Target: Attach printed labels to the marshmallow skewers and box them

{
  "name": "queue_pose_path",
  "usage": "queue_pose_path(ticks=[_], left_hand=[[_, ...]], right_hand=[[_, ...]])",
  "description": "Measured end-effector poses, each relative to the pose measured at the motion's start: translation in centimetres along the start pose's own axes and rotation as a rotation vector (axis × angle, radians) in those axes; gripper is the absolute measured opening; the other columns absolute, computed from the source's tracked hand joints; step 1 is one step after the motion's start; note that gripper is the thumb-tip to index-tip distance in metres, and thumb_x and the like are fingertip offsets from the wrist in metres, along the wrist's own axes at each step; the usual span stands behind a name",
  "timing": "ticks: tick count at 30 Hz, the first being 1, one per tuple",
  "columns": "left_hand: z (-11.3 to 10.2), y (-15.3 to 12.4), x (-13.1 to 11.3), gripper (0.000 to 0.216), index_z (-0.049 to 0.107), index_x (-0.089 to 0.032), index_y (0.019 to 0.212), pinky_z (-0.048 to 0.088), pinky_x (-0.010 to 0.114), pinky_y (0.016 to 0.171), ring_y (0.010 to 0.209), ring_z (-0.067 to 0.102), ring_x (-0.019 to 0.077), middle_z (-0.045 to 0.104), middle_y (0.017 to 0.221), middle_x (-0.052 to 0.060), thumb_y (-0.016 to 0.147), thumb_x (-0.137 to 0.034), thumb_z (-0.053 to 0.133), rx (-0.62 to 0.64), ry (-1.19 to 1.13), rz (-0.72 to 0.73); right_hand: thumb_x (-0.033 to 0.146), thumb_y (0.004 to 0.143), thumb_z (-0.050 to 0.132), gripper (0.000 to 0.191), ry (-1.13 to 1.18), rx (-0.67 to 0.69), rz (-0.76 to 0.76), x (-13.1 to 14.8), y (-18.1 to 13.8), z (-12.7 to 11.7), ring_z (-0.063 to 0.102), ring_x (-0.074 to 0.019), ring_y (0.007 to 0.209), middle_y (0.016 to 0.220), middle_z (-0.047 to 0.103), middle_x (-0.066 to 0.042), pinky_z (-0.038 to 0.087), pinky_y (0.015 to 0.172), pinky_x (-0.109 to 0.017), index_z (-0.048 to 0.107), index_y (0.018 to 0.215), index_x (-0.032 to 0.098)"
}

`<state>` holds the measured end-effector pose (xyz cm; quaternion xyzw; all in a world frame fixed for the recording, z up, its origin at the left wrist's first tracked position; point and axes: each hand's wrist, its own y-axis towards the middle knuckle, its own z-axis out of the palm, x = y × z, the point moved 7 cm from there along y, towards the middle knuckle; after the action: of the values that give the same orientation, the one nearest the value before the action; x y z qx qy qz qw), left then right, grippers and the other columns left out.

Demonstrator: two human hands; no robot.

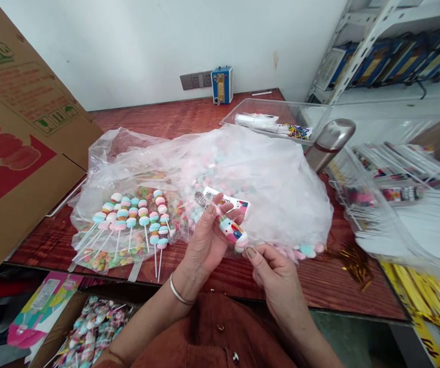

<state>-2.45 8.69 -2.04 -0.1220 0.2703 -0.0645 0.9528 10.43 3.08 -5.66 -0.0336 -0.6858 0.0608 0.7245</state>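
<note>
My left hand (208,236) is closed around a marshmallow candy stick in a small printed clear sleeve (232,229); its printed top (225,200) sticks out above my fingers. My right hand (271,268) pinches the lower end of the same wrapped stick with thumb and forefinger. Both hands hover over the front edge of a red-brown wooden table (174,120). Just left of them, a row of pastel marshmallow sticks (133,220) lies on clear plastic.
A big crumpled clear plastic bag (266,179) of pastel candies fills the table's middle. A cardboard box (16,138) stands at the left. Clear bins (277,115) with supplies, a metal flask (329,143) and stacked sleeves (408,204) sit at right. A box of wrapped sticks (93,329) is below.
</note>
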Motion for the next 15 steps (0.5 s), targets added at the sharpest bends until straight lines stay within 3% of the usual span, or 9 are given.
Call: queue_pose_path(ticks=[4,8,15], left_hand=[[0.8,-0.4,1.0,0.017,0.066,-0.016,0.097,0.053,0.027,0.080,0.067,0.059,0.0080,0.058,0.073,-0.003,0.081,-0.019,0.071,0.025,-0.016,-0.005],[1.5,-1.2,2.7,0.015,0.065,-0.016,0.094,0.052,0.031,0.087,0.069,0.059,0.0091,0.057,0.073,-0.003,0.082,-0.022,0.071,0.055,0.028,-0.046],[0.8,-0.9,2.8,0.026,0.064,-0.016,0.102,0.049,0.035,0.093,0.075,0.062,0.0111,0.061,0.079,-0.001,0.080,-0.025,0.074,0.023,0.045,-0.047]], right_hand=[[0.041,0.092,0.056,0.032,-0.134,-0.045,-0.112,2.1,0.1,0.4,0.040,-0.0120,0.057,0.060,0.048,0.004,0.033,0.052,-0.024,0.057,0.068,0.020],[0.037,0.093,0.054,0.031,-0.329,-0.134,-0.213,3.9,0.0,0.3,0.046,-0.0132,0.060,0.062,0.053,0.003,0.037,0.056,-0.024,0.057,0.068,0.020],[0.030,0.098,0.045,0.025,-0.537,-0.036,-0.323,4.0,-1.0,0.3,0.056,-0.0158,0.063,0.072,0.065,0.000,0.041,0.058,-0.025,0.061,0.082,0.021]])
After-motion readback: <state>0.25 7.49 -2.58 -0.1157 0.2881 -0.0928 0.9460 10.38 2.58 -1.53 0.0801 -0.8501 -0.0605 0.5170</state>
